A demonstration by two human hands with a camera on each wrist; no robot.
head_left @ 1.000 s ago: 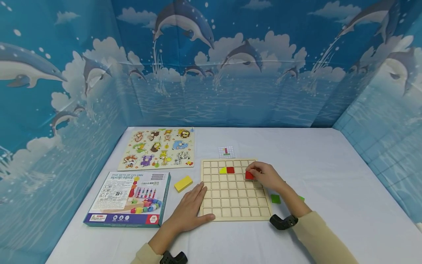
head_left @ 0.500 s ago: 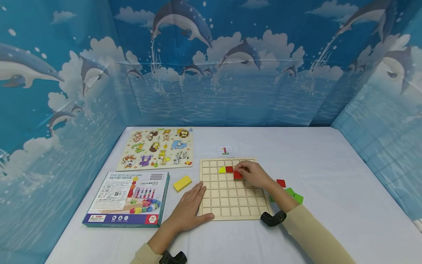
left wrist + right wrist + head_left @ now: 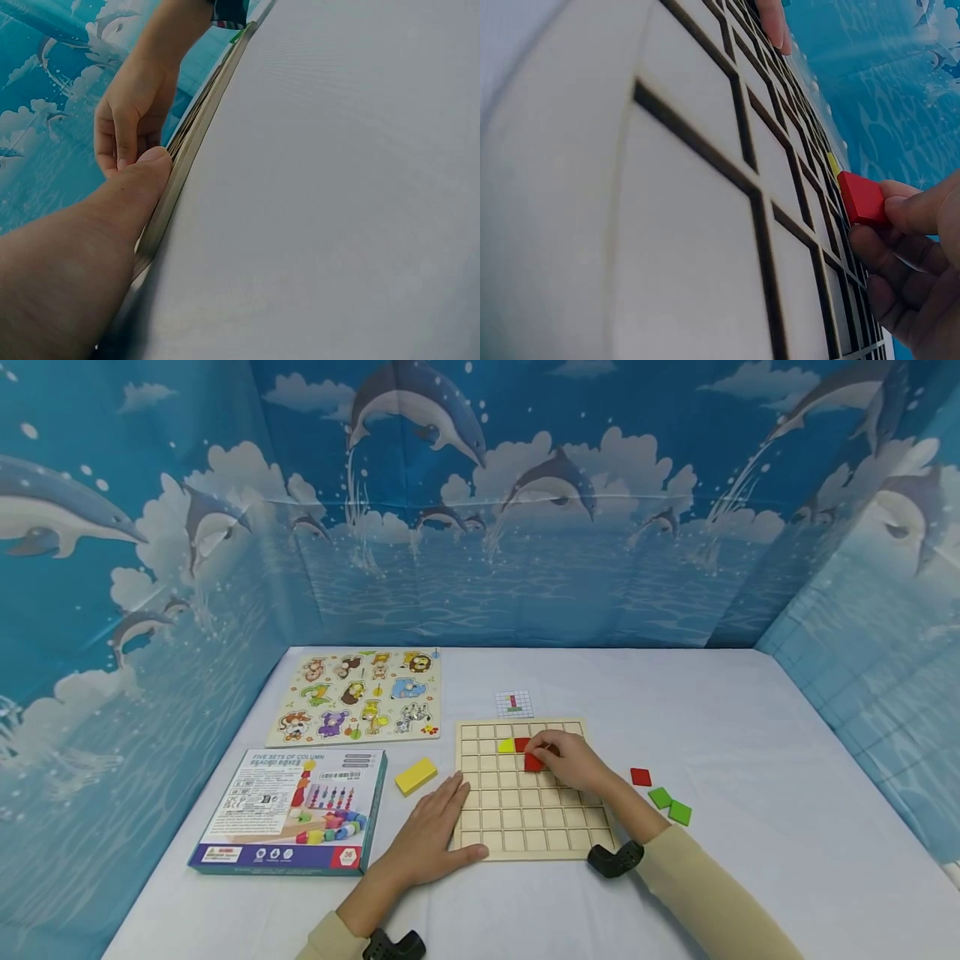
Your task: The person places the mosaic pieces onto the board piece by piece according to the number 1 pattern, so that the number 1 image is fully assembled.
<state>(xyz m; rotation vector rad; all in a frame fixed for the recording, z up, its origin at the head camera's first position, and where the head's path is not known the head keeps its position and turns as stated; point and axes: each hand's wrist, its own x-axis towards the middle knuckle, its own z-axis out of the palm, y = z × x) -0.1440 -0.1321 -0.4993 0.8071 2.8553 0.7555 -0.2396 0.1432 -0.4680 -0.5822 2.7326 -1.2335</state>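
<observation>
My right hand (image 3: 572,762) pinches a red square tile (image 3: 862,199) between thumb and fingers, just over the wooden grid board (image 3: 498,818). The held tile is near a second red tile (image 3: 521,744) set in the board, which has a yellow tile (image 3: 506,746) at its left. My left hand (image 3: 426,835) rests flat along the board's left edge, fingers straight and thumb on the near left corner. In the left wrist view, the left thumb (image 3: 135,184) touches the board's edge, and the right hand shows beyond it.
Right of the board lie a loose red tile (image 3: 641,777) and two green tiles (image 3: 670,806). A yellow block (image 3: 416,776) sits left of it. A pattern card (image 3: 513,704) lies behind. At left are a bead-toy box (image 3: 288,810) and an animal puzzle (image 3: 356,697).
My right hand has moved left across the board with the red tile, then slightly further, toward the tiles in the board. The left hand has stayed in place.
</observation>
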